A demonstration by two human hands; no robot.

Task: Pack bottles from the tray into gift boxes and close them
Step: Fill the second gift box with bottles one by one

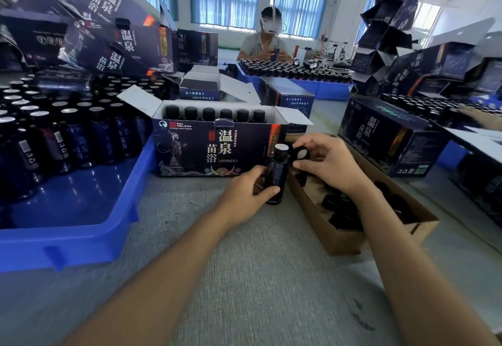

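Your left hand (pixel 244 196) grips a dark bottle (pixel 277 174) standing upright on the grey worktop (pixel 244 277), its pale top bare. Your right hand (pixel 326 163) pinches a black cap (pixel 301 153) just beside that top. Just beyond both hands sits an open gift box (pixel 217 147) with six capped bottles along its back. Left of your left hand lies the blue tray (pixel 81 223), full of bottles. Under your right forearm is a brown carton (pixel 350 242) of caps.

温泉 苗浴 in large white characters on the open box (pixel 195 155) before me, PICC at its top left, 温泉 again on stacked boxes (pixel 135 42) to my left
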